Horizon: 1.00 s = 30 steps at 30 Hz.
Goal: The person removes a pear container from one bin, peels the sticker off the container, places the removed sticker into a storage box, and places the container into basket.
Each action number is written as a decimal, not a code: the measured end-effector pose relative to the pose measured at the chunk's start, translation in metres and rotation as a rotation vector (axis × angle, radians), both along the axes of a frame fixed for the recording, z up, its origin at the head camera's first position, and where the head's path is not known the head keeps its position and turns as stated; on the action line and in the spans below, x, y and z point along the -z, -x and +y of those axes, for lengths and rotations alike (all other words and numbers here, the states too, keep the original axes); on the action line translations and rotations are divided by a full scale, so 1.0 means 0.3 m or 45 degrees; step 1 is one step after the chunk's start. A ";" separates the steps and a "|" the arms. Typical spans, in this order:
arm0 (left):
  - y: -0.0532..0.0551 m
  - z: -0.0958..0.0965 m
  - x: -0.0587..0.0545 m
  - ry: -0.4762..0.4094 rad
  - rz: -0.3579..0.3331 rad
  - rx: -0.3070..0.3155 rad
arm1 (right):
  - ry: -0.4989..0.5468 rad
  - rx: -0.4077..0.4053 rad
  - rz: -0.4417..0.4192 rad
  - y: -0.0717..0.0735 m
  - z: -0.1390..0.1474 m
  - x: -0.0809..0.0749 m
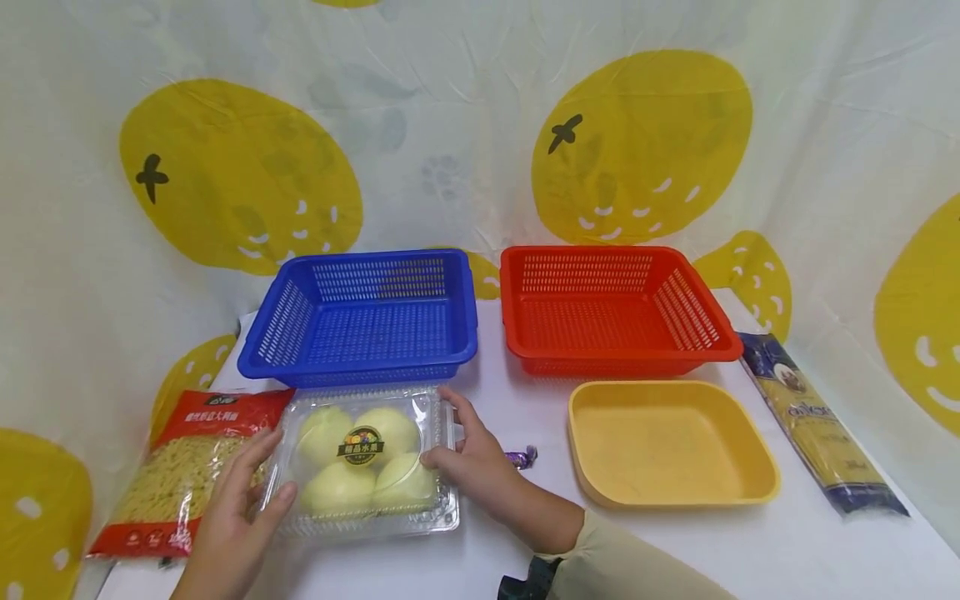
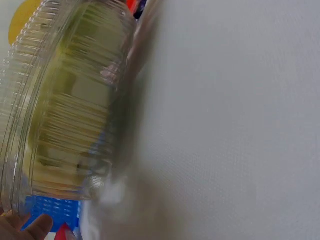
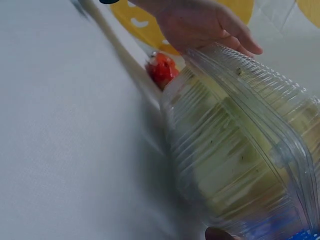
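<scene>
A clear plastic clamshell box (image 1: 360, 521) of several round pale yellow-green fruits (image 1: 337, 492) fills the space between my hands. At its right side my right hand (image 1: 480, 458) grips the edge, thumb over the lid. My left hand (image 1: 236, 504) holds the opposite edge, its thumb tip overlapping the lid and its fingers along the rim. A round dark label sits on the lid. Both wrist views show the ribbed side of the box (image 3: 235, 165), with shadow on the cloth below it. Part of the right hand is hidden behind the box.
Behind the box stand a blue basket (image 1: 360, 372) and a red basket (image 1: 622, 364). A yellow tray (image 1: 667, 446) lies at the right, with a pasta packet (image 1: 817, 425) beyond it. A red pasta bag (image 1: 180, 467) lies at the left. A purple-wrapped candy (image 1: 522, 457) is near the right hand.
</scene>
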<state>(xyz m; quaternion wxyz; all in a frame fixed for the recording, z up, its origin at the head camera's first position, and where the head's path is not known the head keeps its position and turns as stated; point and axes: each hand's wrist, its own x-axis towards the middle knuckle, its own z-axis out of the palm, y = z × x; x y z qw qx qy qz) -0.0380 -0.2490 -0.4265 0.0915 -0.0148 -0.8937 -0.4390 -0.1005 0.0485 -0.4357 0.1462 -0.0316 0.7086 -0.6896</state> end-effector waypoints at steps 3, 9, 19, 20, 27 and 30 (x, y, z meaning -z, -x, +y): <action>0.007 -0.007 0.010 0.011 -0.063 0.004 | -0.045 -0.004 0.006 0.008 -0.008 0.018; 0.029 -0.015 0.027 0.007 -0.024 0.059 | -0.247 0.004 0.073 0.051 -0.017 0.031; 0.067 -0.015 0.031 0.052 0.010 0.073 | -0.422 -0.035 0.177 0.077 -0.022 0.013; 0.070 -0.015 0.029 0.057 0.008 0.072 | -0.440 -0.040 0.188 0.076 -0.022 0.011; 0.069 -0.018 0.029 0.066 -0.010 0.073 | -0.727 -0.049 0.324 0.067 -0.020 -0.020; 0.057 -0.024 0.040 0.045 -0.001 0.069 | -0.932 -0.061 0.494 0.063 -0.029 -0.064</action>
